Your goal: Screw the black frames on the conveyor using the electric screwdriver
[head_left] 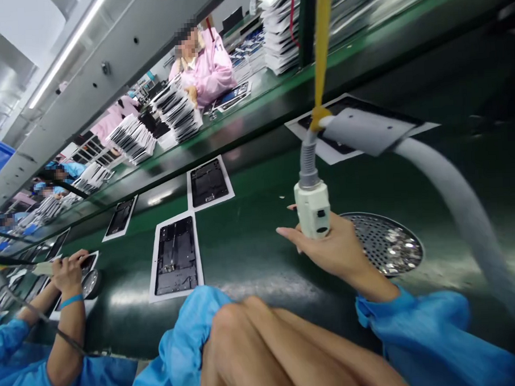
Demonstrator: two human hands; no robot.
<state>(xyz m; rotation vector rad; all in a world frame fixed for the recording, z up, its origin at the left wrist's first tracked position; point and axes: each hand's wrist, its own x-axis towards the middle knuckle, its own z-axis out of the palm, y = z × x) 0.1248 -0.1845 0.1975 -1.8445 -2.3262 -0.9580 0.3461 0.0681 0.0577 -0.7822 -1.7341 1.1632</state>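
Observation:
My right hand (341,252) is around the pale body of an electric screwdriver (312,210), thumb reaching out to the left and a fingertip showing behind. The tool's lower end is hidden at the palm. It hangs from a yellow strap (322,48) and joins a thick grey hose (449,184). Behind my right wrist lies a round perforated metal dish (370,239) with small shiny pieces. Close to the camera, my left hand (281,351) has its fingers stretched toward the lower right, tips out of view. Nothing shows in it. Left of it lies a black device housing (175,256) on a white sheet.
Another housing (208,182) lies further back on the green bench (251,239), and one more sits under the hose. At left, a co-worker's hands (67,272) hold a similar tool. White stacks (175,114) stand across the bench near a person in pink (209,64).

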